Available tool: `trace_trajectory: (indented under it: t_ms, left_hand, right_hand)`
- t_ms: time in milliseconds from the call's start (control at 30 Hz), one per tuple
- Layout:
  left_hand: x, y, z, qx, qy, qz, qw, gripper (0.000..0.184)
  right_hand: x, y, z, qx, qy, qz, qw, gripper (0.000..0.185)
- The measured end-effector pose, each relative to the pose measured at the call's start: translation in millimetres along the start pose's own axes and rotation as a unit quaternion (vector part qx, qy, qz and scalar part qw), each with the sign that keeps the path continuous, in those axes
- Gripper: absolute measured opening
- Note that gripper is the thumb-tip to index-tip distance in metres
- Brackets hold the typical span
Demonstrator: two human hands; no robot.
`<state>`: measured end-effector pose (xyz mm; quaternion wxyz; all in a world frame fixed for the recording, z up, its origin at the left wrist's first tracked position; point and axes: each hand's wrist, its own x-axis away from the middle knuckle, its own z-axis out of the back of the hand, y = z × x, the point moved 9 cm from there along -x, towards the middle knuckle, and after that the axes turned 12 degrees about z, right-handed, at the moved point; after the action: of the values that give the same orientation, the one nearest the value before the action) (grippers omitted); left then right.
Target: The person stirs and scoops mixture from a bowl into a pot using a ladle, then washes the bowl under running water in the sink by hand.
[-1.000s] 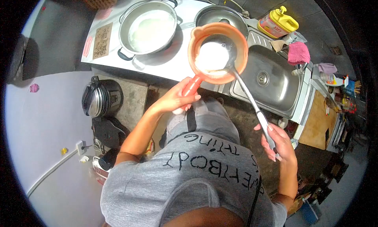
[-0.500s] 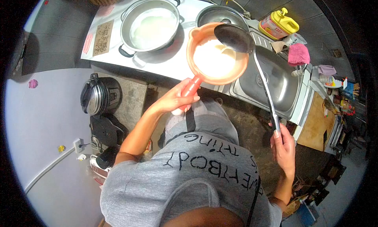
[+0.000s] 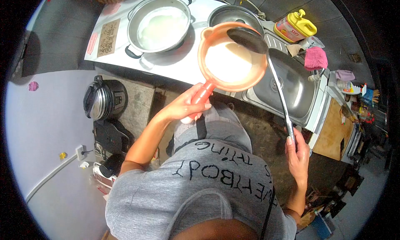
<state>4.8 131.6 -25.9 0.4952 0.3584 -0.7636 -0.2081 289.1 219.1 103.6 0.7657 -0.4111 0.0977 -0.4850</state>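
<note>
Person in a grey shirt, seen from above; the left hand [image 3: 187, 103] has its fingers curled closed around the handle of an orange scoop [image 3: 202, 52], held level over the near edge of a white counter [image 3: 183, 66] with white liquid [image 3: 228, 64] inside; the right hand [image 3: 298, 153], fingers wrapped closely, grips a long-handled ladle [image 3: 248, 39], its dark bowl over the scoop's far right side; a metal pot [image 3: 134, 22] stands far left, a sink [image 3: 296, 99] lies right.
</note>
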Motion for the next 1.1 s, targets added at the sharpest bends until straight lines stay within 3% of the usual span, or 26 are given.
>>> trace_trajectory:
  t_ms: [1100]
  left_hand:
    - [9, -4, -4, -0.030, 0.021, 0.002, 0.999, 0.049]
  right_hand:
    - [0, 5, -31, -0.124, -0.091, -0.046, 0.987, 0.028]
